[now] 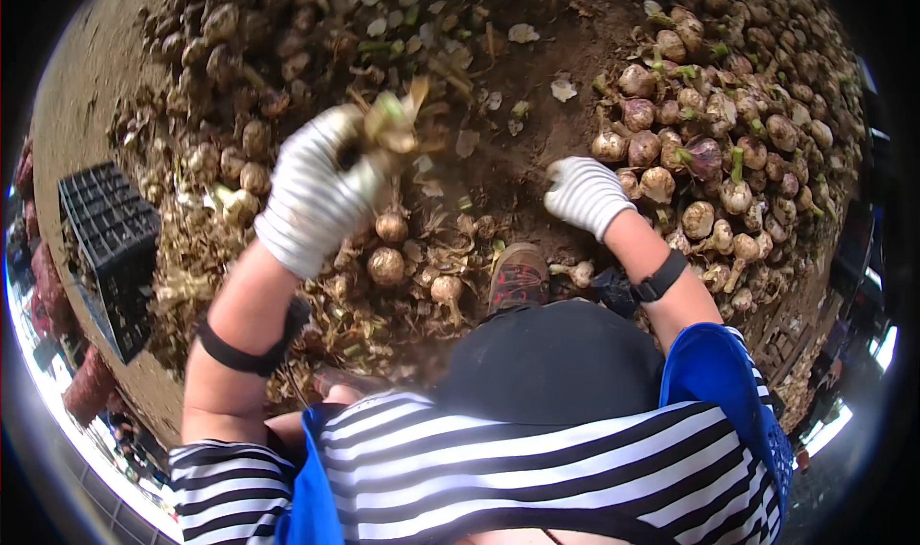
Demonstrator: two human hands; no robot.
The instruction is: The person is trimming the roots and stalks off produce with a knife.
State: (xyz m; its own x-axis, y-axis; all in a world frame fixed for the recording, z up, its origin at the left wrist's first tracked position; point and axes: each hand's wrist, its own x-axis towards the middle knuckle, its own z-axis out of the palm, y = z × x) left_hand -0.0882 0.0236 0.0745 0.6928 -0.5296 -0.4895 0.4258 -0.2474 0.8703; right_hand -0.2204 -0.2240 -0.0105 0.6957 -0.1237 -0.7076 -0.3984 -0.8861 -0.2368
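My left hand (316,185), in a striped white glove, is closed on a blurred garlic stalk with dry leaves (398,118). My right hand (585,190), gloved alike, is curled closed beside the right-hand heap of garlic bulbs (700,162); whatever its fingers hold is hidden. Loose bulbs (386,265) lie below my left hand among dry skins and trimmings (182,277). Between my hands and lower down is my shoe (517,277) on the dirt.
Another heap of bulbs (220,46) lies at the upper left. A black plastic crate (107,224) stands at the left, with red mesh sacks (53,291) beyond it. Scattered skins (522,33) lie on the bare earth (565,133) between the heaps.
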